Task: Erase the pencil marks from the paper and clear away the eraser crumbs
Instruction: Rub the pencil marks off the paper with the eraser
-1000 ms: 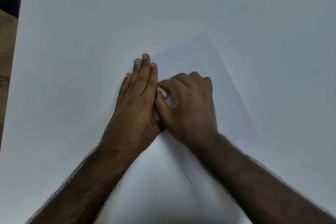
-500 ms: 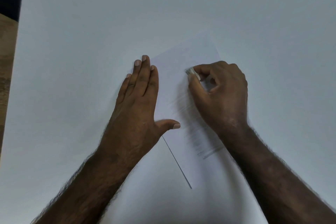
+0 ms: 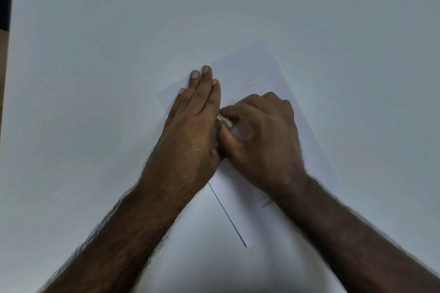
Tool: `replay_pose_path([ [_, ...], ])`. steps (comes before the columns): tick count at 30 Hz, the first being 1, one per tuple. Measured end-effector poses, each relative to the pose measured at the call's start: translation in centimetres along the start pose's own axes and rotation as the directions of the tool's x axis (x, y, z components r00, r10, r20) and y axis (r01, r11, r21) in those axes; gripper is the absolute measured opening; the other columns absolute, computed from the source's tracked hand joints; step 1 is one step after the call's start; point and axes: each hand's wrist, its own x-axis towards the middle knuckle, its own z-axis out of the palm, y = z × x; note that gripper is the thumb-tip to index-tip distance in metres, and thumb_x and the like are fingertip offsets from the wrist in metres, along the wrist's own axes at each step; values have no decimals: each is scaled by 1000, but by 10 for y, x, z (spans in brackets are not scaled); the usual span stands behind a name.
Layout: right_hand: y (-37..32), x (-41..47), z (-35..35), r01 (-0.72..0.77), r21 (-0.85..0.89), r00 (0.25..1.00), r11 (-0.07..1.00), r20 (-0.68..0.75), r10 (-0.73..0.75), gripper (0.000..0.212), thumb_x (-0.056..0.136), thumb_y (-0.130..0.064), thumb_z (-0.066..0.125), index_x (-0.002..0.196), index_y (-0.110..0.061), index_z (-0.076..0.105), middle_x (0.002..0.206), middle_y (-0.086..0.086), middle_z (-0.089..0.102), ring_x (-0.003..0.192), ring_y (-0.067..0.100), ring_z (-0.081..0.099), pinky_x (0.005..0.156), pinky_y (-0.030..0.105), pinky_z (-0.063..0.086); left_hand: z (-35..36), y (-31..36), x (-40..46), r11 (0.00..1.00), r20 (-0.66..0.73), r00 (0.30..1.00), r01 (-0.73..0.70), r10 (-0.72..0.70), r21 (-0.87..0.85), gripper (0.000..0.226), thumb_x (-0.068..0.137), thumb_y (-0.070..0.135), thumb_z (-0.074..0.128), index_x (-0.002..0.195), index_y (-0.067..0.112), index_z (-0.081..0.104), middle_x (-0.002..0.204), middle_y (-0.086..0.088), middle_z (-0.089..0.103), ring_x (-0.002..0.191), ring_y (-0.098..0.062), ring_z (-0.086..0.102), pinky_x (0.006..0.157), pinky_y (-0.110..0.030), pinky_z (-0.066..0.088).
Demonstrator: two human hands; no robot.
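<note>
White paper [image 3: 300, 131], one sheet, is lying at a slant on a pale grey tabletop [image 3: 95, 54]. Left hand [image 3: 190, 126] is pressing flat on the sheet's left part, fingers straight and together. Right hand [image 3: 262, 135] is resting just beside it, touching it, fingers curled and pinching a small white eraser [image 3: 225, 121] against the paper. Faint pencil marks [image 3: 252, 83] are showing above the right knuckles. Eraser crumbs are too small to tell.

Left hand [image 3: 192, 123] flat, fingers straight and together (palm down); right hand [image 3: 259, 135] curled in a pinching grip.
</note>
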Motion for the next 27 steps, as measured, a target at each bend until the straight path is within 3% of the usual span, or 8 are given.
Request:
replay_pose_path([
  [2,3,8,-3,18,-65,1000,998,-20,-20,8,92,-29,74,96,-30,80,91,-8,74,88,22,62,83,39,39,-1,-2,-1,1000,35,999,-2,2,5,87,95,42,64,163,3,24,175,-9,10,163,-21,3,132,-37,7],
  [5,22,35,-15,-114,-124,985,986,-141,97,13,91,-35,69,94,-32,81,92,-11,76,90,23,65,86,41,44,-4,-5,0,998,104,994,-29,23,58,110,85,53,77,165,5,18,175,-8,3,162,-20,-3,131,-30,-3],
  [9,18,32,-12,-178,-70,964,982,-211,160,12,90,-34,68,90,-28,79,88,-10,74,87,23,64,85,40,42,-4,-2,0,997,105,994,-17,9,70,109,86,50,77,165,6,17,175,-7,1,162,-20,-4,131,-32,-1],
  [12,-2,4,1,-34,-91,997,995,-68,28,8,93,-32,69,90,-29,77,88,-7,72,85,24,62,82,40,38,-4,-1,-3,999,29,999,-18,17,43,88,95,34,69,164,4,23,175,-8,8,163,-21,2,132,-40,10],
  [14,2,6,-2,-6,-125,999,992,-52,-1,9,95,-33,69,94,-30,78,91,-6,74,87,25,63,83,40,38,-4,-3,-3,999,47,999,-17,15,49,92,94,39,71,164,4,22,175,-8,8,163,-21,2,132,-40,9],
  [19,29,49,-22,-212,-108,959,971,-213,186,17,92,-36,64,94,-29,79,92,-10,75,91,24,63,86,39,39,-6,-4,-1,995,123,992,-41,30,87,110,86,57,72,165,6,15,175,-7,0,162,-19,-6,131,-32,-3],
  [24,-3,6,0,-4,-126,1000,992,-15,3,14,97,-35,65,93,-29,76,89,-7,71,86,23,59,80,37,33,-4,-1,-2,999,57,998,-20,18,33,88,94,38,66,163,4,23,174,-8,8,162,-22,2,132,-43,11],
  [27,9,21,-5,-7,-163,996,987,-84,-6,11,95,-35,69,96,-29,78,92,-7,74,89,24,61,82,34,29,-6,-3,-2,998,102,995,-25,19,58,97,92,50,64,165,5,18,175,-7,3,163,-19,-3,132,-39,6],
])
